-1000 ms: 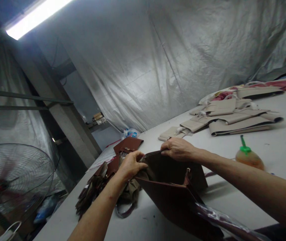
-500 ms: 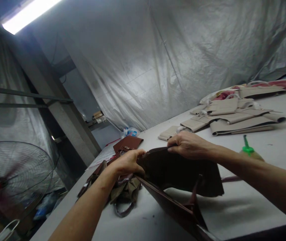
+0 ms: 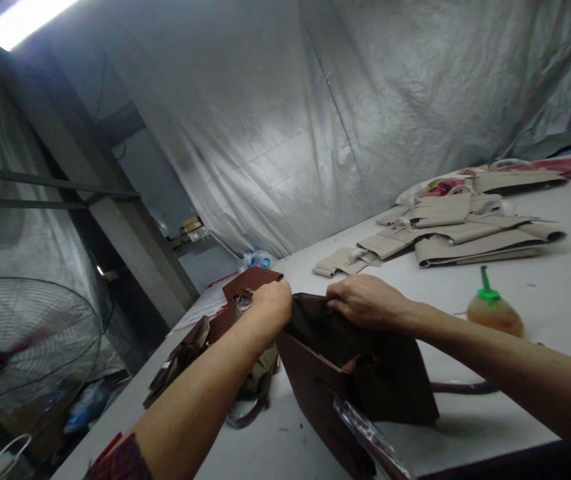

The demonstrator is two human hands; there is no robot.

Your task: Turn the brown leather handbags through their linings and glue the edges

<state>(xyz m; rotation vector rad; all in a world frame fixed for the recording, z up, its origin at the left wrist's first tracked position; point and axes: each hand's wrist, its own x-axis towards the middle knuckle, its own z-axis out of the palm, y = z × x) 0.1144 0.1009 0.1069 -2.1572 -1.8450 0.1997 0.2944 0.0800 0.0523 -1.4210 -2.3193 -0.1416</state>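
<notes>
A dark brown leather bag (image 3: 360, 373) stands open on the white table (image 3: 540, 293) in front of me. My left hand (image 3: 273, 303) is closed on the near-left corner of its mouth. My right hand (image 3: 365, 303) pinches the far rim of the same opening, fingers curled over the edge. A clear plastic strip (image 3: 370, 437) hangs off the bag's front lower part. A thin brown strap (image 3: 460, 387) trails out from behind the bag to the right.
A heap of brown bag parts (image 3: 200, 347) lies left of the bag. Beige leather pieces (image 3: 455, 230) are piled at the far right. A squeeze bottle with a green cap (image 3: 493, 310) stands right of my arm. A floor fan (image 3: 20, 360) spins beyond the table's left edge.
Both hands have pulled the bag's mouth together and turned the bag more upright. My left hand shifted right, up to the rim's corner. The front flap has swung down.
</notes>
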